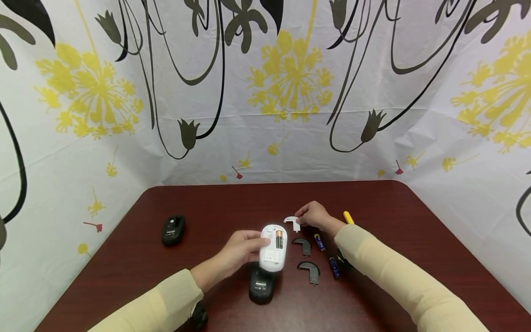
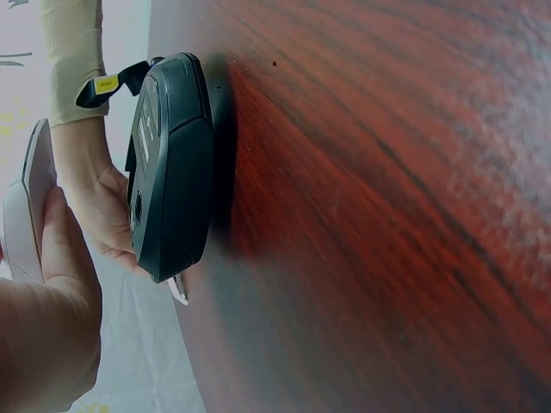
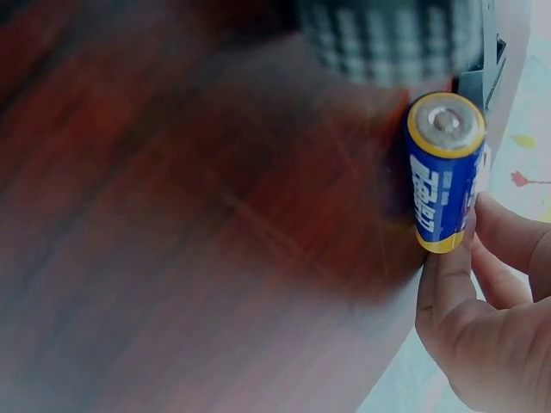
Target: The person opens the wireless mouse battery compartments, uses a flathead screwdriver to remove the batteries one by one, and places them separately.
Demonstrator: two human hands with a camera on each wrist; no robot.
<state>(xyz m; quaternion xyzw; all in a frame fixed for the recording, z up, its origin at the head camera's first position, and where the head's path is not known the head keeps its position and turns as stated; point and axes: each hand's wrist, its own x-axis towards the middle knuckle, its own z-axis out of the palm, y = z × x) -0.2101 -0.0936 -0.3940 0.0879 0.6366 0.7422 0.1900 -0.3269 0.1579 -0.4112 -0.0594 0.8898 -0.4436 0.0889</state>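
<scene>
Cream sleeves [image 1: 166, 299] reach in from the lower corners over a reddish-brown table [image 1: 224, 207], and the two hands are apart. The left hand [image 1: 236, 253] grips a white mouse [image 1: 273, 251] by its side, underside up, its battery bay uncovered with a battery [image 1: 279, 239] showing inside. The right hand [image 1: 314, 216] pinches a white cover [image 1: 293, 222] just beyond that mouse. From the head view the white mouse overlaps the end of a black mouse [image 1: 262, 285], which lies label side up on the table; the left wrist view shows the two apart. Two dark covers [image 1: 309, 271] lie to the right, one beyond the other, with two blue batteries [image 1: 334, 268] beside them. Past the right sleeve a yellow object [image 1: 348, 217] is partly hidden. Another black mouse [image 1: 173, 230] sits well apart at the left, before a flower-printed cloth [image 1: 257, 152].
</scene>
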